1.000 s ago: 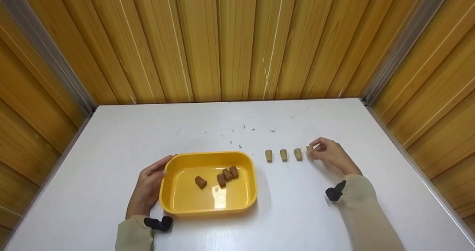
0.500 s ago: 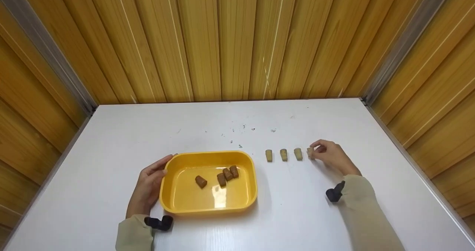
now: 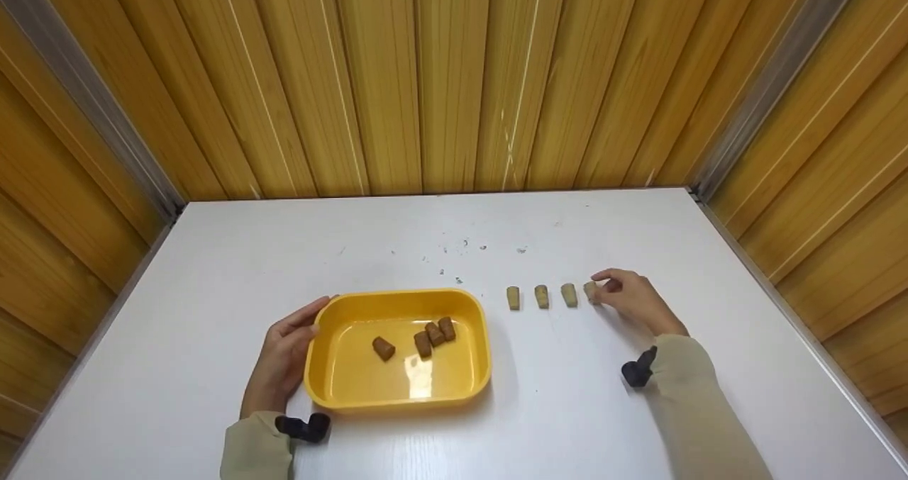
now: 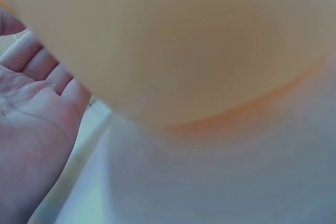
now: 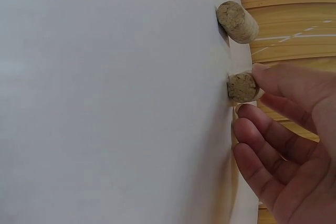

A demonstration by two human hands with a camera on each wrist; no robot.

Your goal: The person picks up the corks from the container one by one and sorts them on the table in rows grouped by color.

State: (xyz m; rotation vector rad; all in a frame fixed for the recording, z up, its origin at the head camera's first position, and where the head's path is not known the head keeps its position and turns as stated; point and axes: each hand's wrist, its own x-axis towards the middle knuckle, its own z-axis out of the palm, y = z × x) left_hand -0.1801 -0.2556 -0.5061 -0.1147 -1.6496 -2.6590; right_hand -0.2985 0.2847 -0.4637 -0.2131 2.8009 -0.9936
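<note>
My left hand (image 3: 279, 359) holds the left side of a yellow plastic tray (image 3: 397, 405), thumb at the rim and fingers along the outer wall. The tray blurs across most of the left wrist view, with the left palm (image 4: 37, 114) beside it. To the right, my right hand (image 3: 638, 299) pinches a tan tapered cork (image 3: 590, 292) between thumb and fingers; the cork touches the table. This cork is the right end of a row, with three tan corks (image 3: 542, 296) to its left. Up close, the held cork's (image 5: 242, 88) end is speckled and rough.
Inside the tray lie several brown tapered corks, three bunched near its right side and one brown cork (image 3: 384, 348) apart. Dark specks mark the white table (image 3: 340, 232) behind the tray. Wood-patterned panels (image 3: 454, 76) wall the back and both sides.
My right hand has come slightly down towards me, and the pinched cork has settled level with the others in the row. My left hand and the tray have stayed put.
</note>
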